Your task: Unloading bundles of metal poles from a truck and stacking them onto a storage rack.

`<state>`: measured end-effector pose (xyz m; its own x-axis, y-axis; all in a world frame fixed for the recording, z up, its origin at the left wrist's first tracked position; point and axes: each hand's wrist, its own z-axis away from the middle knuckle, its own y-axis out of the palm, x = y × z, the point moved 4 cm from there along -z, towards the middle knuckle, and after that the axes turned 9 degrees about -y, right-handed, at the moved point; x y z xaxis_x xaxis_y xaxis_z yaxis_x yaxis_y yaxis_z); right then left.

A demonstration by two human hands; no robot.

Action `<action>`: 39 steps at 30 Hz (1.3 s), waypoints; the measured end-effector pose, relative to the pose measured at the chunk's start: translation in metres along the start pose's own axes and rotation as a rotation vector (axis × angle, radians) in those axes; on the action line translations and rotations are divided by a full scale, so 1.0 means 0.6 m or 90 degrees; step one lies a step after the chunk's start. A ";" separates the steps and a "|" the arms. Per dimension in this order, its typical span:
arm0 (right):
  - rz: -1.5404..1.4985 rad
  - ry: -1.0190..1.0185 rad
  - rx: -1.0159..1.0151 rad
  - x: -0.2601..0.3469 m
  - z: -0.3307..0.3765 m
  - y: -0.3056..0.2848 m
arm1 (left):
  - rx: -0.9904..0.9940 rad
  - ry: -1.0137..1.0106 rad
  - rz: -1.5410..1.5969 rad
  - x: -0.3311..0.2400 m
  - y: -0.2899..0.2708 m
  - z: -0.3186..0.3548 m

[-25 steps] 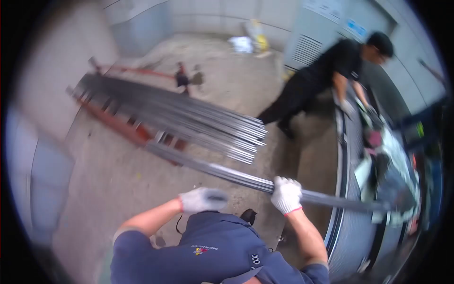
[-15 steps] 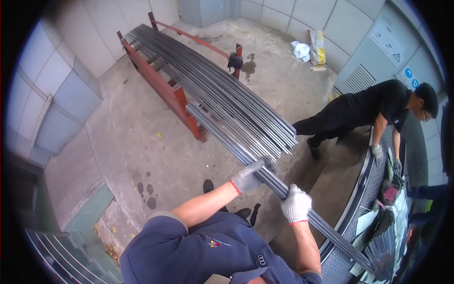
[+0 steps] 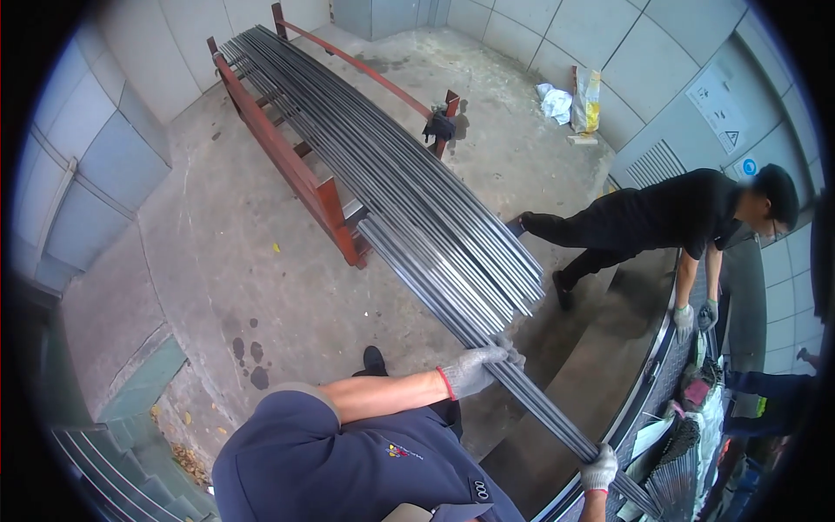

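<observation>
Head view: grey concrete floor (image 3: 217, 287) spreads along the left edge of the red steel rack (image 3: 283, 157); long dark metal tubes (image 3: 383, 161) overhang its near end. White-gloved left hand (image 3: 471, 372) and right hand (image 3: 598, 470) wrap closed around a slim grey metal-tube bundle (image 3: 546, 414) slanting off that end.

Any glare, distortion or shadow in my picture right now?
Head view: glare whitens the stacked rods toward their near ends; same view, those rods bow, probably fisheye distortion; same view, corners are black, shadow darkens ground left of the textured platform, right hand looks fairly sharp.
</observation>
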<state>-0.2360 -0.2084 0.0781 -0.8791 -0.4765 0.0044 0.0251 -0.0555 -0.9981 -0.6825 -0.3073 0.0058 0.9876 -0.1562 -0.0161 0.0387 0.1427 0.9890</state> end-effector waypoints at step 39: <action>-0.193 -0.137 0.516 0.187 -0.328 0.122 | -0.525 0.183 -0.047 -0.612 -0.145 -0.080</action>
<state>-0.4265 -0.0936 -0.0066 -0.7967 -0.4897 0.3543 0.2062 -0.7712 -0.6022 -1.0413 -0.2151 -0.0812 0.9741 0.0433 -0.2219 0.0920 0.8205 0.5642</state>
